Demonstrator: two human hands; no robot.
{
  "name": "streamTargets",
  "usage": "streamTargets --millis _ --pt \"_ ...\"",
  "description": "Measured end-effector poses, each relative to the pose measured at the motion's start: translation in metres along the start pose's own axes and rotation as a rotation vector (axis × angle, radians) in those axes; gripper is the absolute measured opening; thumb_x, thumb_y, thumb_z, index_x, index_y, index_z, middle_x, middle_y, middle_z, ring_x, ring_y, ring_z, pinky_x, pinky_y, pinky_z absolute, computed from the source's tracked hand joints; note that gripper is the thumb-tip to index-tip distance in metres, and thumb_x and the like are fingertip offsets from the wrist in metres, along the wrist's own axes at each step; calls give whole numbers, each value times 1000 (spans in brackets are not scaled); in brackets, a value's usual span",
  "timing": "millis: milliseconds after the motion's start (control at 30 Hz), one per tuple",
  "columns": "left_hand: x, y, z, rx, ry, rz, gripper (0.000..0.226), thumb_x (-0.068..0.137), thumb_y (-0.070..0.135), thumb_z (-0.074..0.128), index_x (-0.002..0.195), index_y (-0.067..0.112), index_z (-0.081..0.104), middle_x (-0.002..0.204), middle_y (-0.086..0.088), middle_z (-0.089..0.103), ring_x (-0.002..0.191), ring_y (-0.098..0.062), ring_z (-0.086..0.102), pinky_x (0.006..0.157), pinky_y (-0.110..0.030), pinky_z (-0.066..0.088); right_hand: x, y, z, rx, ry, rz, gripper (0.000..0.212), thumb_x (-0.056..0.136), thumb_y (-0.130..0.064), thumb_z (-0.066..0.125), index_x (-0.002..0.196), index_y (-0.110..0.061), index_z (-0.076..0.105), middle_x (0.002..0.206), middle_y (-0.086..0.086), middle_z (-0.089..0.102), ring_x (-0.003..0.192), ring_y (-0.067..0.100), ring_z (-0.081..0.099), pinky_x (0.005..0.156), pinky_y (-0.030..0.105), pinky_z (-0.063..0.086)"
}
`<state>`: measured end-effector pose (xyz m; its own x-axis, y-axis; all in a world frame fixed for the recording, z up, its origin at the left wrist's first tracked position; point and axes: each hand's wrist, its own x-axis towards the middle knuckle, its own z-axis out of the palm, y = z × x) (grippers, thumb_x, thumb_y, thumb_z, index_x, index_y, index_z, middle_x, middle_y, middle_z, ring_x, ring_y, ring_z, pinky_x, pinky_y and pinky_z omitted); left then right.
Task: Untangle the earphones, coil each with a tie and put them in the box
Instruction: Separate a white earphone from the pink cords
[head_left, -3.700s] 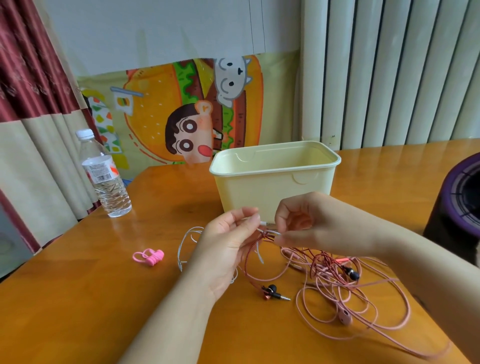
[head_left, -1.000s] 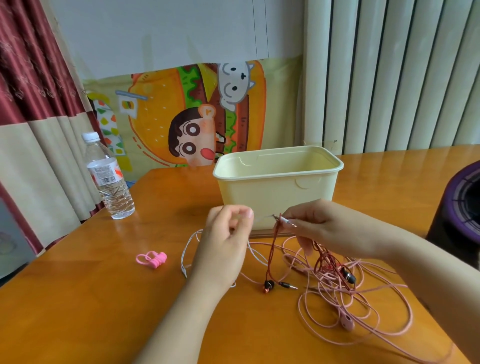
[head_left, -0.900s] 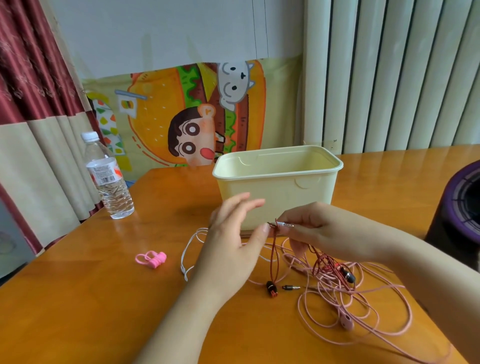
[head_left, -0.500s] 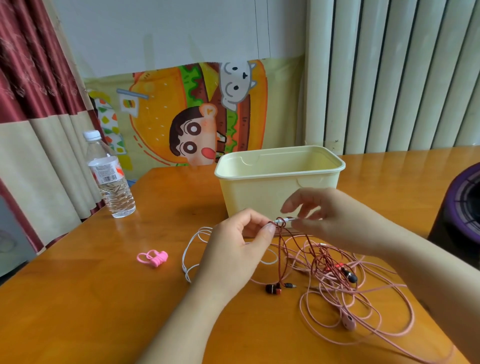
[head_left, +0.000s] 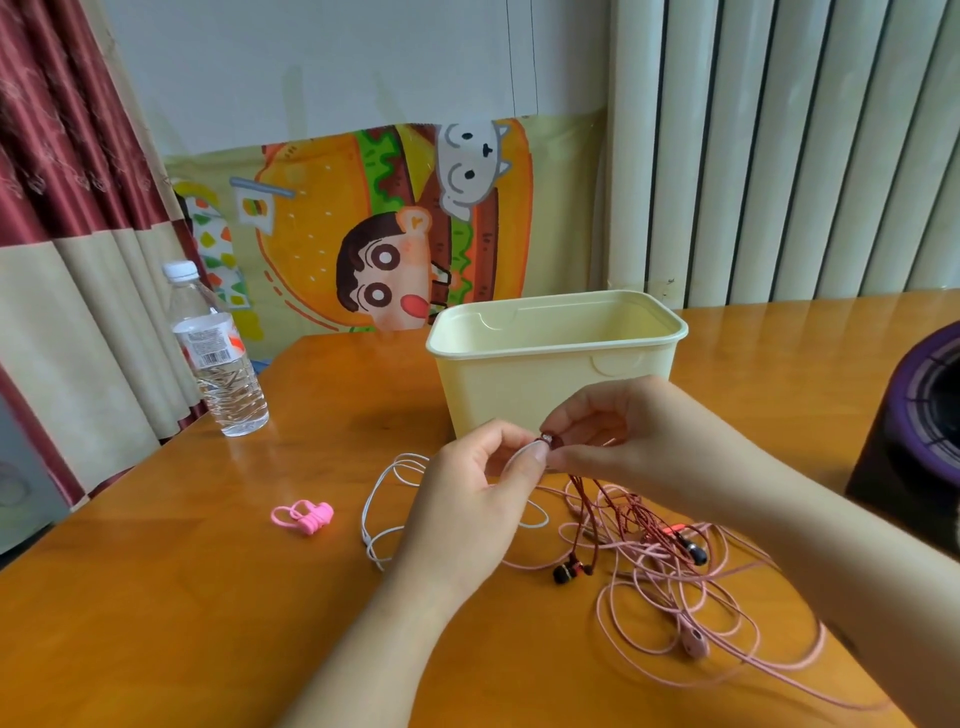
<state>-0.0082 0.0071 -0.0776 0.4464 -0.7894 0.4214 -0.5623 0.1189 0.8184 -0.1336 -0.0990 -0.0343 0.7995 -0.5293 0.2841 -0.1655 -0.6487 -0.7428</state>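
Three earphone cords lie tangled on the orange table (head_left: 156, 597): a dark red one (head_left: 597, 514), a pale pink one (head_left: 727, 618) and a white one (head_left: 376, 499). My left hand (head_left: 467, 509) and my right hand (head_left: 618, 436) meet above the tangle in front of the box. Both pinch the lifted red cord at one small spot, and red strands hang from there down to the table. A black and red earbud (head_left: 566, 571) lies below them. The cream box (head_left: 556, 364) stands open just behind my hands. Pink ties (head_left: 303, 516) lie to the left.
A water bottle (head_left: 218, 358) stands at the table's left edge beside the curtain. A dark purple round object (head_left: 919, 431) sits at the right edge. A cartoon poster hangs behind the table, and vertical blinds cover the back right.
My hands have drawn close together and now both pinch the red cord at one spot, a little higher above the table. The red earbud on the table has shifted slightly.
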Motion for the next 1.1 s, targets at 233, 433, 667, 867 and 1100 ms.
streamTargets --millis 233,433,667,867,1100 --pt "0 2 0 53 24 65 11 91 27 57 82 28 63 77 13 65 79 -6 60 66 -17 48 0 -1 -4 56 3 64 5 82 -15 70 85 -18 73 79 -1 75 77 13 71 80 32 58" --pt "-1 3 1 175 29 218 12 90 11 59 82 21 61 76 12 61 78 -1 59 60 -8 42 5 10 2 556 -17 251 17 81 9 62 78 -8 63 73 9 66 76 22 61 73 30 53" --pt "0 -2 1 266 73 320 9 86 16 61 83 24 62 79 18 59 83 0 56 66 -5 41 5 10 3 513 -60 204 20 79 9 63 85 -10 65 72 3 66 73 18 61 78 32 49" --pt "0 0 2 300 96 415 6 85 27 54 83 24 60 79 16 56 81 -1 55 65 -7 42 6 14 10 658 9 257 27 84 10 48 88 -10 65 71 10 51 71 23 45 70 32 40" --pt "0 -4 0 248 101 411 15 85 29 51 87 20 63 84 11 62 81 -7 59 61 -21 50 3 8 15 309 71 167 12 79 -16 63 81 -20 74 87 20 70 87 49 59 89 61 47"
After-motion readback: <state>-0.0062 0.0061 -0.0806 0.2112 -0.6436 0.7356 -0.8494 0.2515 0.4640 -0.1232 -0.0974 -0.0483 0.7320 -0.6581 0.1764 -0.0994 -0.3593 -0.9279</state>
